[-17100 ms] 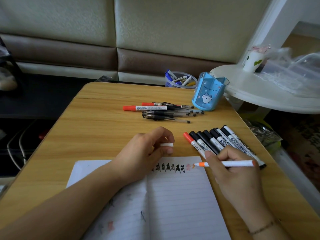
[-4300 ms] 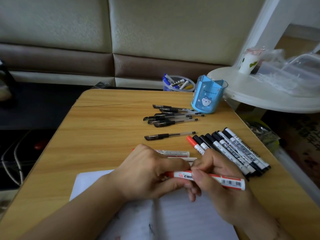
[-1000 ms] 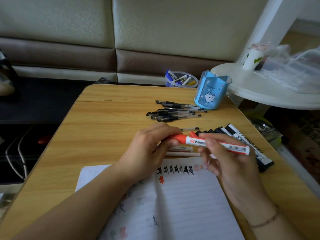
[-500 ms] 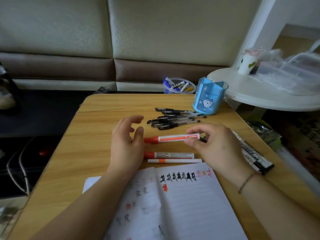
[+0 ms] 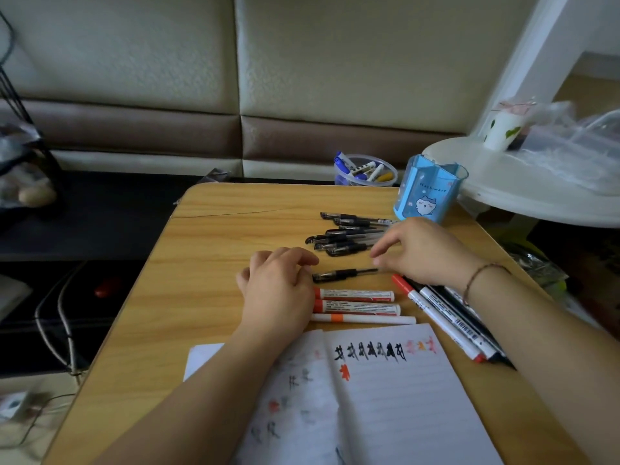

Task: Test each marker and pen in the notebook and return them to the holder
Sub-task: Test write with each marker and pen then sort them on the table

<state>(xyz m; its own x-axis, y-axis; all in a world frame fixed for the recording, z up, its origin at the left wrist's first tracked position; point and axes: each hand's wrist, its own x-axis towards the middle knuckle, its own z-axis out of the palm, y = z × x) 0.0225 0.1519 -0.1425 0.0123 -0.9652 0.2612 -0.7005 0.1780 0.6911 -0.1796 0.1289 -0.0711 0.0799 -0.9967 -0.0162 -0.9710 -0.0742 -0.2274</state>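
Both hands are low over the desk: my left hand lies loosely curled, empty, covering the caps of two red markers; my right hand reaches, fingers relaxed, to a lone black pen. Notebook lies open nearest me; holder stands at the far edge.

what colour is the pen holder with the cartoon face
Light blue plastic pen holder with a white cartoon face; head view.

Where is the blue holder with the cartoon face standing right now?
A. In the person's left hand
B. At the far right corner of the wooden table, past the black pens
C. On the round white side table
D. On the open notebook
B: the blue holder stands on the wooden table at its far right corner, beyond the black pens.
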